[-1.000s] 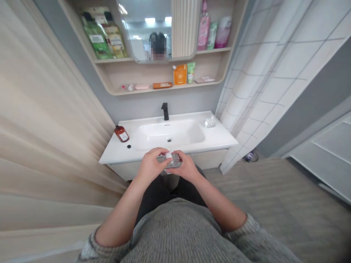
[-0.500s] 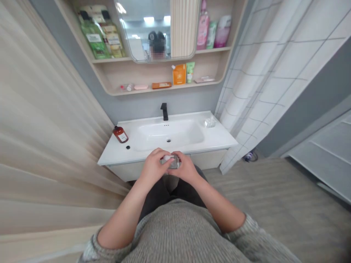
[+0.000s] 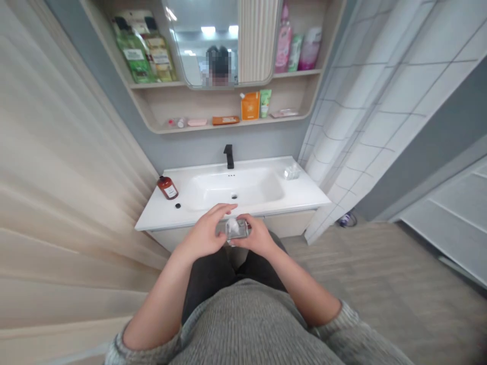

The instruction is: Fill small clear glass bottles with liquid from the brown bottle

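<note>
I hold a small clear plastic box (image 3: 237, 228) with something white inside, just in front of the white vanity top (image 3: 304, 190). My right hand (image 3: 257, 237) is closed round the box from the right and below. My left hand (image 3: 207, 232) rests against its left side, fingers stretched out over the top.
A white sink basin (image 3: 236, 186) with a black tap (image 3: 229, 155) lies ahead. A brown pump bottle (image 3: 168, 187) and a small black cap (image 3: 177, 206) sit on the left of the vanity, a clear container (image 3: 291, 172) on the right. Shelves of bottles flank the mirror (image 3: 205, 40). A shower curtain (image 3: 365, 116) hangs at right.
My left hand's fingers have lifted from pinching the box's top and now stretch out over it. Both hands and the box sit slightly lower in view.
</note>
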{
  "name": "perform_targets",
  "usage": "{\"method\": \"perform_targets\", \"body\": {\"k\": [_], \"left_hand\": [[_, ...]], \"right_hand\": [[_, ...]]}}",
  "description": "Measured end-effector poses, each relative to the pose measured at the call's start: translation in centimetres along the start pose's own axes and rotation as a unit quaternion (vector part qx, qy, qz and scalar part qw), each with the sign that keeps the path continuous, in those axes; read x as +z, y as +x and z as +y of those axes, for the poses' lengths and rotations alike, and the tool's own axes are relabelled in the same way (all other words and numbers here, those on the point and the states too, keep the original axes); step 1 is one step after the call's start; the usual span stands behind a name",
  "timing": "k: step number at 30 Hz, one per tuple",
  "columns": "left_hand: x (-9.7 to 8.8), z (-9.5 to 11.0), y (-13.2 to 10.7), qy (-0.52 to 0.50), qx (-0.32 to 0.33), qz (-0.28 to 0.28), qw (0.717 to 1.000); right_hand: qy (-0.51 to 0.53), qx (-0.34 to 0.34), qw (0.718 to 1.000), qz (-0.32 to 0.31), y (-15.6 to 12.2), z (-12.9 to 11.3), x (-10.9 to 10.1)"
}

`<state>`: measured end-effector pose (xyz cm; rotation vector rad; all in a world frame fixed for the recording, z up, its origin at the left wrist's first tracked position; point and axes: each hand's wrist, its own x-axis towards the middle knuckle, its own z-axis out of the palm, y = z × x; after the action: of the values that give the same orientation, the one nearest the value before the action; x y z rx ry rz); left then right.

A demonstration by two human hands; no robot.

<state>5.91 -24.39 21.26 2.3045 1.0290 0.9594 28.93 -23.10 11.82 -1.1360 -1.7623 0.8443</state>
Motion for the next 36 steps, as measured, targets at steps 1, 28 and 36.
{"method": "perform_targets", "body": {"k": [1,28,36], "left_hand": [[-0.1,0.3,0.3,0.015,-0.010,0.010,1.000],[0.3,1.8,3.0,0.166,-0.131,-0.163,0.964],[1.0,1.1,2.5,0.201,-0.098,-0.172,0.959]], "right_hand": [[-0.001,-0.002,1.000,-0.002,0.0,-0.2,0.0],[-0.006,0.011,1.000,-0.015,0.1,1.2,0.5],[-0.017,0.009,1.000,-0.018,0.0,1.7,0.6]]}}
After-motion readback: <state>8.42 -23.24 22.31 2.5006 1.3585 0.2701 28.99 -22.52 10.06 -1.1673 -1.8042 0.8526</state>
